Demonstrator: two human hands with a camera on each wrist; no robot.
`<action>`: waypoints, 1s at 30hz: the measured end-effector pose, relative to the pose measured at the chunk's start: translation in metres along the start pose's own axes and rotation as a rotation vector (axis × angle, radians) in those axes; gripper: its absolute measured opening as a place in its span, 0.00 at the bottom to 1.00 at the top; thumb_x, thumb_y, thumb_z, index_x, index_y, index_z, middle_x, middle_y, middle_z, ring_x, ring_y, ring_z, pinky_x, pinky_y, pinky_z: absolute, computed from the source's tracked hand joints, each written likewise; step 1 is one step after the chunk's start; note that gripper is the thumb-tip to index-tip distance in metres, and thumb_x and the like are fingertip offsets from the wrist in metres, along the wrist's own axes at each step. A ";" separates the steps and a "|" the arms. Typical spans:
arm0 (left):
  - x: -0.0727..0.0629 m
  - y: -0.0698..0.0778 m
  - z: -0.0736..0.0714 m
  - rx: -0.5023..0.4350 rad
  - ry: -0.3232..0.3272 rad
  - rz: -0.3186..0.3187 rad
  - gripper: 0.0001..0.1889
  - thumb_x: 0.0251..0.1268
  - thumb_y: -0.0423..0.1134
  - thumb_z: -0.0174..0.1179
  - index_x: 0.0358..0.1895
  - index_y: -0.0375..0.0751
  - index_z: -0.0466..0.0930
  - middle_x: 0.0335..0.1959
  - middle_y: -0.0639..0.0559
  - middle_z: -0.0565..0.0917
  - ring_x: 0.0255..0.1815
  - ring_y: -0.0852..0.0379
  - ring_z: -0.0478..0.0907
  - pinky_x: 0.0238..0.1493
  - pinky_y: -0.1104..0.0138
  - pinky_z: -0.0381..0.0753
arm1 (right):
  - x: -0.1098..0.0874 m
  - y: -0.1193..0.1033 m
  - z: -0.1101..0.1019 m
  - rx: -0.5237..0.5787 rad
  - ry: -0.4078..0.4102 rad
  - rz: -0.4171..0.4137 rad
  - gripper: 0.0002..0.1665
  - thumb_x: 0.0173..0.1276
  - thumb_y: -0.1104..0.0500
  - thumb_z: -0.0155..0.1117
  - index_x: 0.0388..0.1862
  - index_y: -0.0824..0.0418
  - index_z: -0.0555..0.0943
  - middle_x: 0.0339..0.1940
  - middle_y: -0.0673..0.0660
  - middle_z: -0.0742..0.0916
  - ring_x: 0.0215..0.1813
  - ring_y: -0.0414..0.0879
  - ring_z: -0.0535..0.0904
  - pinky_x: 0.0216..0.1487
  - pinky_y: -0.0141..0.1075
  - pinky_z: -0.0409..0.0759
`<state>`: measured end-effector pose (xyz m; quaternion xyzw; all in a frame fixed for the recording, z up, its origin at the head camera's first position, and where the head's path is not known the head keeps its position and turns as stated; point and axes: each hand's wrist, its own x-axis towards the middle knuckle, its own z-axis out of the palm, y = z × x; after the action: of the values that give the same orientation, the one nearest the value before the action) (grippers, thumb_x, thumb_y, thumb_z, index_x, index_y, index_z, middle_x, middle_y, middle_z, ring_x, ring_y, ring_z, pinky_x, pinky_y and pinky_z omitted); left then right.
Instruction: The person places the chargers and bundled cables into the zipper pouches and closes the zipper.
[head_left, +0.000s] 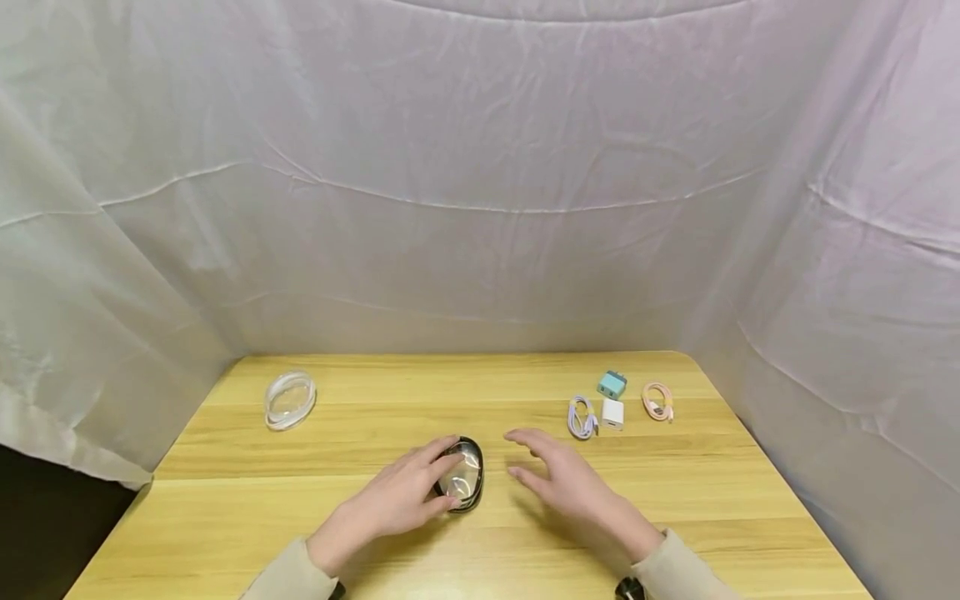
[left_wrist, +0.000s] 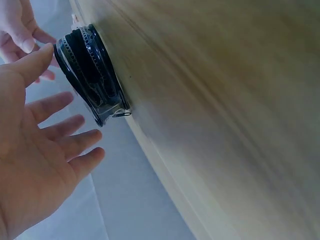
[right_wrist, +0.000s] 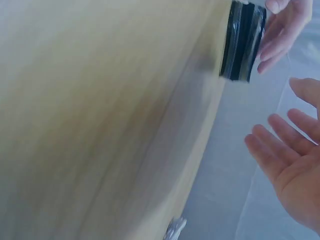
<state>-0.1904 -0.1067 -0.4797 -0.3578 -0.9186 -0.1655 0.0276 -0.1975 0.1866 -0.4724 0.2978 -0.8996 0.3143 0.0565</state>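
Note:
A small oval zip case [head_left: 468, 479] with a clear top and black trim lies on the wooden table. My left hand [head_left: 397, 496] is over its left side, thumb and fingers spread loosely. In the left wrist view, the thumb tip is right at the upper rim of the case [left_wrist: 90, 75], and the other fingers are extended beside it. To the right of the case, my right hand [head_left: 566, 479] hovers with relaxed, parted fingers and holds nothing. The right wrist view shows a gap between that hand [right_wrist: 295, 165] and the case [right_wrist: 242, 42].
Toward the table's back left lies a clear case with white trim [head_left: 273, 398]. At the back right are a coiled purple cable [head_left: 576, 421], a white charger plug [head_left: 612, 412], a teal charger plug [head_left: 611, 384] and a coiled pink cable [head_left: 647, 400]. Pale curtains [head_left: 480, 250] surround the table.

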 end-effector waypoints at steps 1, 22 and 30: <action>0.001 -0.001 0.000 -0.002 0.009 0.009 0.34 0.72 0.56 0.65 0.74 0.41 0.73 0.79 0.39 0.66 0.76 0.40 0.69 0.74 0.43 0.70 | 0.000 0.002 -0.002 0.006 0.033 -0.010 0.30 0.72 0.57 0.70 0.71 0.61 0.76 0.70 0.60 0.81 0.68 0.55 0.79 0.65 0.50 0.82; 0.023 -0.014 -0.003 0.012 -0.164 0.127 0.42 0.73 0.65 0.58 0.83 0.50 0.60 0.86 0.56 0.51 0.84 0.41 0.52 0.79 0.40 0.58 | -0.019 0.075 -0.048 -0.128 0.328 -0.020 0.31 0.66 0.68 0.74 0.67 0.67 0.78 0.66 0.67 0.83 0.62 0.64 0.82 0.55 0.55 0.86; 0.027 -0.013 -0.002 0.021 -0.199 0.127 0.42 0.73 0.65 0.57 0.83 0.51 0.59 0.86 0.54 0.51 0.84 0.41 0.52 0.80 0.42 0.57 | -0.027 0.098 -0.064 -0.146 0.293 0.133 0.30 0.71 0.63 0.71 0.70 0.65 0.76 0.69 0.70 0.80 0.67 0.70 0.77 0.66 0.66 0.74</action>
<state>-0.2189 -0.0990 -0.4770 -0.4297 -0.8939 -0.1176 -0.0496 -0.2365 0.2993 -0.4814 0.1838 -0.9199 0.2913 0.1875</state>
